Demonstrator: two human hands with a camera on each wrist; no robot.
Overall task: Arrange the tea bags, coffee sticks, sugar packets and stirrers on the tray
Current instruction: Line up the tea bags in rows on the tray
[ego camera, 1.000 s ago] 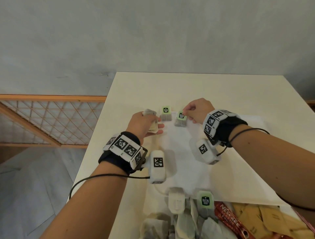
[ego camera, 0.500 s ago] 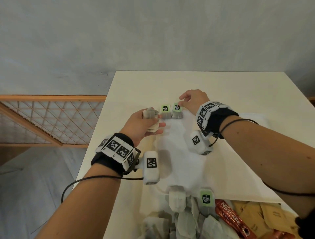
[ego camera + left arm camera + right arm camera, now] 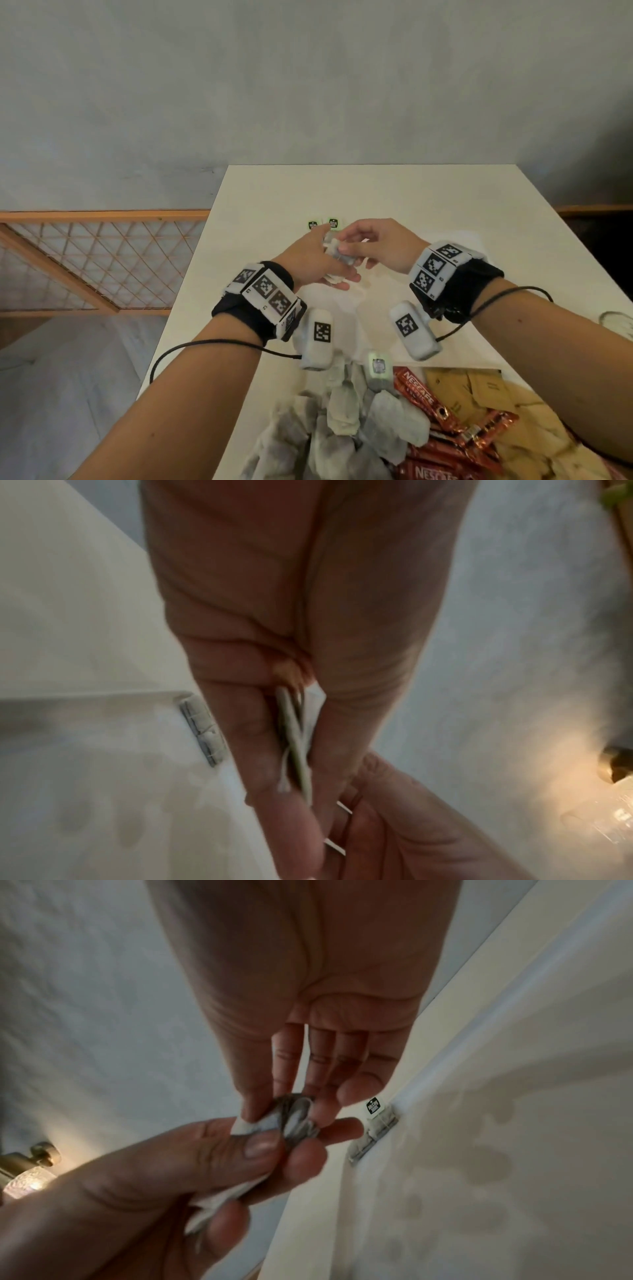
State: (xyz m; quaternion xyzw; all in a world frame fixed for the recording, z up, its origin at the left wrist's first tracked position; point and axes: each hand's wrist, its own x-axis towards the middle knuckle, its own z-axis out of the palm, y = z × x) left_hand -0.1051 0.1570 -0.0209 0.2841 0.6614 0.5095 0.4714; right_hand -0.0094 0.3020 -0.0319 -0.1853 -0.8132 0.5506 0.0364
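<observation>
My left hand (image 3: 329, 263) grips a small bunch of grey tea bags (image 3: 337, 274) above the white tray (image 3: 376, 329). My right hand (image 3: 342, 244) meets it and pinches the top tea bag (image 3: 296, 1118) of that bunch between thumb and fingers. In the left wrist view the held tea bags (image 3: 296, 742) show edge-on between thumb and fingers. Two tea bags with green tags (image 3: 322, 224) lie side by side at the tray's far edge, just beyond both hands; the right wrist view shows these placed tea bags (image 3: 375, 1125) too.
Near me lies a pile of loose tea bags (image 3: 342, 414), with red coffee sticks (image 3: 423, 397) and brown sugar packets (image 3: 479, 390) to its right. A glass object (image 3: 616, 322) sits at the cream table's (image 3: 376, 192) right edge. A wooden lattice rail (image 3: 85, 260) stands left.
My right hand left a second tea bag beside the first at the tray's far edge, drew back to my left hand and now pinches a tea bag from its bunch.
</observation>
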